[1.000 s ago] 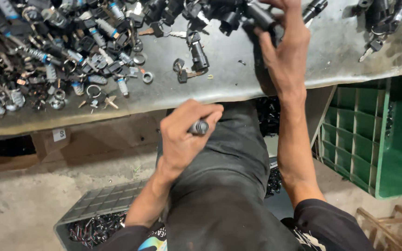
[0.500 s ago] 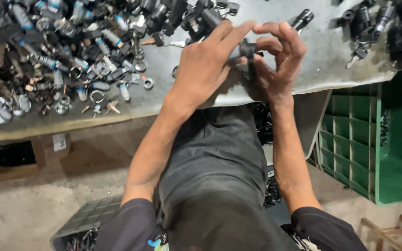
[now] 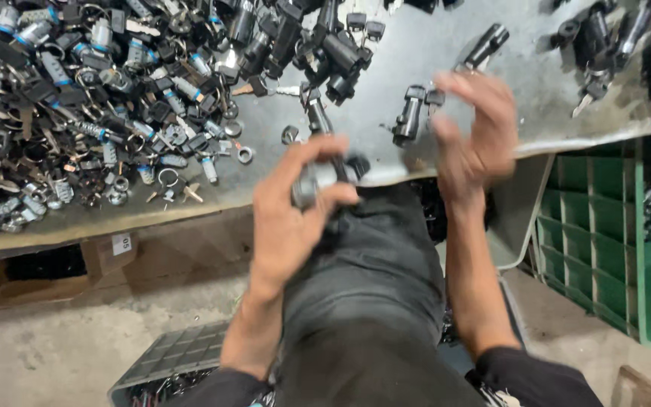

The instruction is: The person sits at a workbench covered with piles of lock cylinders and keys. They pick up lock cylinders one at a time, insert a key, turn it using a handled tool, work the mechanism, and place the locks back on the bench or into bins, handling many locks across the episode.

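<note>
My grey metal desk (image 3: 446,68) fills the top of view, its heap of lock cylinders and keys (image 3: 77,90) spread toward ten o'clock. A green crate (image 3: 604,226) stands at three o'clock. My left hand (image 3: 288,218) at centre is clenched around a silver lock cylinder (image 3: 318,177) just off the desk edge. My right hand (image 3: 476,139), at one o'clock, is blurred, fingers spread, holding nothing, near a black lock (image 3: 408,117).

Heap of lock parts (image 3: 92,98) on table (image 3: 416,60) left, crate (image 3: 604,226) below right edge.
</note>
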The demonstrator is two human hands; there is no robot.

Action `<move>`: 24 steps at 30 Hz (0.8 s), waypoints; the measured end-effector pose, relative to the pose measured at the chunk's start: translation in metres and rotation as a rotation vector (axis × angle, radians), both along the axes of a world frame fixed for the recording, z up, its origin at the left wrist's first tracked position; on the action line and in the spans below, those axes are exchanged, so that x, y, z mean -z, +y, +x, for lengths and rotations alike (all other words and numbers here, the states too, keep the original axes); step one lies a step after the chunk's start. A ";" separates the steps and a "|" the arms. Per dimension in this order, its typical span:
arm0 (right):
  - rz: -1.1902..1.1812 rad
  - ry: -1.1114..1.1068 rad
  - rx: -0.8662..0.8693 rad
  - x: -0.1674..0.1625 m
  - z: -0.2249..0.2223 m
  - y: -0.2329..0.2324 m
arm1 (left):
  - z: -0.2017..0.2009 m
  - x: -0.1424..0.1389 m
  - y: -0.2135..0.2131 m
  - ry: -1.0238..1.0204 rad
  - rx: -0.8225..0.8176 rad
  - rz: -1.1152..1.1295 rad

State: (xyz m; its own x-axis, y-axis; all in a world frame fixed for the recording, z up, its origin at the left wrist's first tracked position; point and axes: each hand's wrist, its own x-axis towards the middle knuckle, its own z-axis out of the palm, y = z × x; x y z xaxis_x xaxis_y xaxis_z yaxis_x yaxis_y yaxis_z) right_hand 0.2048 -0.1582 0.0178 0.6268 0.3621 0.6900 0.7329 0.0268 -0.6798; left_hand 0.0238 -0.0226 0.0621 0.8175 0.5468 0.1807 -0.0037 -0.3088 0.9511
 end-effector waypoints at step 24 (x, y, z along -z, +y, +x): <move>0.000 0.947 -0.688 0.040 -0.122 -0.064 | -0.038 0.010 -0.036 -0.493 -0.219 -1.238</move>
State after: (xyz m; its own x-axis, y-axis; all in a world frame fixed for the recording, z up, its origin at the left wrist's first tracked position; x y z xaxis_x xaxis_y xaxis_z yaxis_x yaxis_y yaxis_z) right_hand 0.0830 -0.2227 -0.0225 0.5624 0.8252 0.0527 -0.2355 0.2209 -0.9464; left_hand -0.0139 -0.0585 0.0523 0.6867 0.6731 -0.2744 -0.4847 0.7054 0.5172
